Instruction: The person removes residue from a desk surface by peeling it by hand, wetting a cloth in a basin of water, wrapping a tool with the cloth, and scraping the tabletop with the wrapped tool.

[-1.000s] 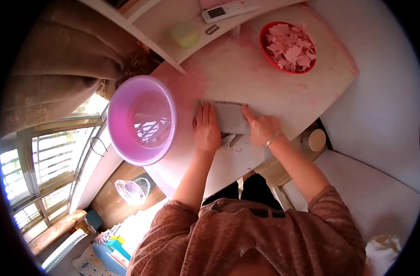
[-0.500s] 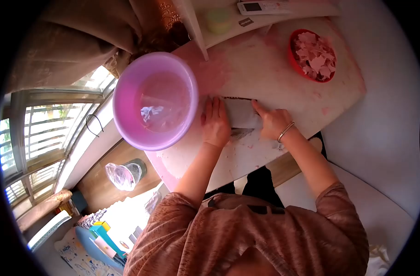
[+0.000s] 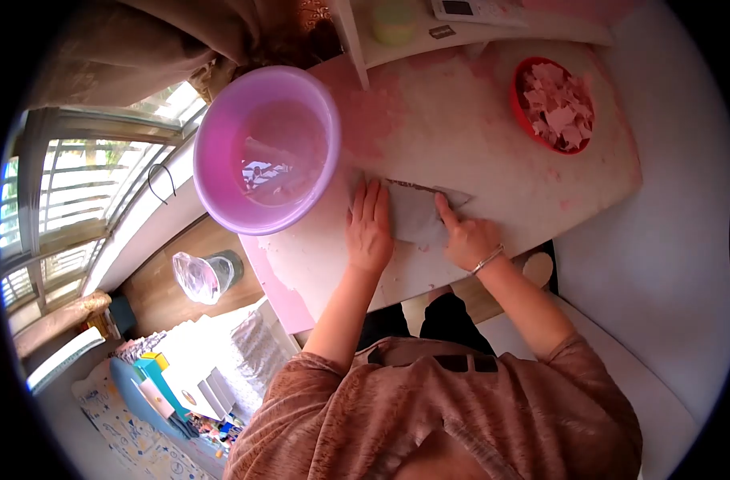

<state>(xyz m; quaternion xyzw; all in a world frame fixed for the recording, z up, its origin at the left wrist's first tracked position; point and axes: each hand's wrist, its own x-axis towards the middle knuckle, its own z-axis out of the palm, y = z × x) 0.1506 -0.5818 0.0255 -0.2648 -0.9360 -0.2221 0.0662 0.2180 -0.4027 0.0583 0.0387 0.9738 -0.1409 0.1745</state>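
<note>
A greyish flat sheet or cloth lies on the pale, pink-stained tabletop, with a dark line along its far edge. My left hand rests flat on its left side, fingers stretched out and pointing away from me. On the right side my right hand presses the sheet with an extended index finger; its other fingers are curled, and whether they grip anything is hidden. A bracelet circles the right wrist. To the left of my left hand stands a purple basin with clear liquid in it.
A red bowl full of torn pink pieces stands at the far right of the table. A shelf with a white remote runs along the back. On the floor at left is a bin with a clear plastic liner.
The view has shifted. Dark scraps seen below the sheet are no longer visible there, and the sheet now lies more slantwise, reaching past my right index finger. Both hands remain on it.
</note>
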